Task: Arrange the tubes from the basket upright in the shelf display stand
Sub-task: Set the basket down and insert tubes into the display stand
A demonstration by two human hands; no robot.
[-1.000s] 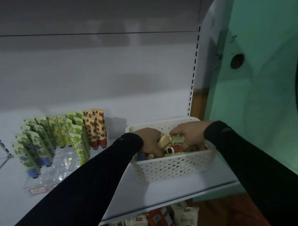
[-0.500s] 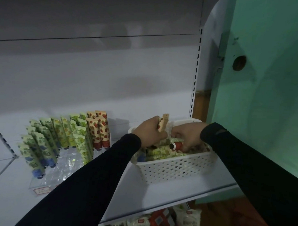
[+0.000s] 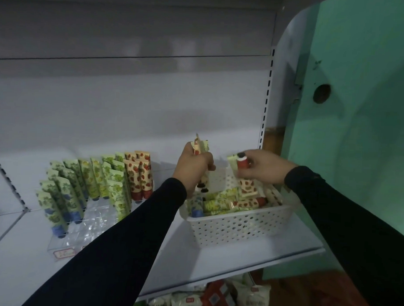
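Above the white basket point(image 3: 237, 225), both hands are raised and both hold tubes. The left hand point(image 3: 193, 168) is closed in a fist round a small bunch of tubes point(image 3: 200, 148) held upright: their flat crimped ends stick out above the knuckles and dark caps show below the palm. How many it grips cannot be told. The right hand point(image 3: 262, 166), just right of it and apart from it, pinches a tube with a red cap point(image 3: 242, 163) between thumb and fingers; the cap points left and the patterned body hangs down toward the basket.

More tubes lie flat and jumbled inside the basket, green-patterned ones at the near left and strawberry-patterned ones toward the right. The basket sits on the right part of the shelf point(image 3: 250, 257), close to its near edge.

Left of the basket, a clear stand point(image 3: 88, 226) rests on the same shelf. Rows of tubes stand upright in it, caps down: green-patterned ones with blue caps point(image 3: 64, 200) at the near left, yellow-green ones behind and to the right, and strawberry ones with red caps point(image 3: 140, 176) at the far right end. The near right holes of the stand hold nothing. A small label point(image 3: 63, 253) is stuck on its near edge.

Below the shelf, packets point(image 3: 228, 298) lie on a lower level. A green wall point(image 3: 362, 135) stands at the right.
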